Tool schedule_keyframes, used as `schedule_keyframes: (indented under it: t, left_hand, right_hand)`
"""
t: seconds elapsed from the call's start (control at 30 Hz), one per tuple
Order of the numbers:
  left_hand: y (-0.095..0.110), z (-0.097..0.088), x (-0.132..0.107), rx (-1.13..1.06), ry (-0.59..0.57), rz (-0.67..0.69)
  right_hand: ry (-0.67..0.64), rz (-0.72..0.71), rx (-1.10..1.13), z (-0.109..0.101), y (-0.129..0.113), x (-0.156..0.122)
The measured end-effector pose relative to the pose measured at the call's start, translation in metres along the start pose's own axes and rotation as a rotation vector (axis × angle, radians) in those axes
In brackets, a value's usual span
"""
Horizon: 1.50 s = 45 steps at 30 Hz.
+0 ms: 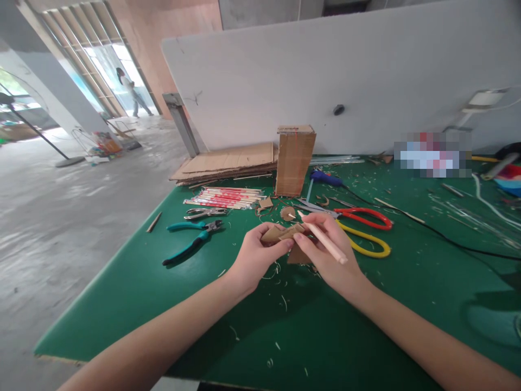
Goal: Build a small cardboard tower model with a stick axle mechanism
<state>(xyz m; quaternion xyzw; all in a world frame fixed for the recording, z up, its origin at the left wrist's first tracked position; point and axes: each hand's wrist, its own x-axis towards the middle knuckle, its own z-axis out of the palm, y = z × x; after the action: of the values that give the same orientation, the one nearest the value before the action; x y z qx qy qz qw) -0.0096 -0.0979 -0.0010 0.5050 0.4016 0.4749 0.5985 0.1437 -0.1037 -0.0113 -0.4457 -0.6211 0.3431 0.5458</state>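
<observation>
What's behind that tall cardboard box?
A big white board. The tall cardboard box covers part of it, and the green table right behind the box is hidden too.

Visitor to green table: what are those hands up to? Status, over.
Left hand gripping small cardboard piece. Right hand on it too, holding pale pen-like stick. Nearby: cardboard disc, scissors.

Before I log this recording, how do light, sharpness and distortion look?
In the head view, daylight washes out the opening at upper left; shadow darkens the green tabletop below the left hand and right hand; the distant person looks soft; pixelation hides a patch at right; forearms look stretched toward the bottom corners.
</observation>
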Motion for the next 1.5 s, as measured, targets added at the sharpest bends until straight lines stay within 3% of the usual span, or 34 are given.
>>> schedule_keyframes:
  t: [0.17,0.33,0.47,0.67,0.77,1.03,1.5]
  left_hand:
    - [-0.001,0.001,0.0,-0.126,0.027,0.058]
    - [-0.005,0.001,0.0,-0.19,-0.035,0.054]
    - [-0.005,-0.003,0.004,-0.005,0.012,0.1]
    - [0.0,-0.011,0.006,0.393,0.097,0.246]
    - [0.001,-0.013,0.007,0.492,0.112,0.284]
    - [0.003,-0.012,0.006,0.644,0.1,0.359]
    - [0.001,-0.01,0.006,0.585,0.104,0.365]
  right_hand:
    - [0.009,0.01,0.079,0.002,0.0,0.001]
    - [-0.022,0.025,0.076,0.005,0.002,0.001]
    - [-0.057,-0.045,0.0,0.002,0.004,0.001]
    - [0.032,-0.335,-0.256,-0.014,-0.003,0.003]
    - [-0.051,-0.397,-0.294,-0.015,-0.008,-0.001]
    - [-0.22,-0.257,-0.345,-0.004,-0.011,-0.009]
    - [-0.272,-0.193,-0.326,-0.005,-0.007,-0.001]
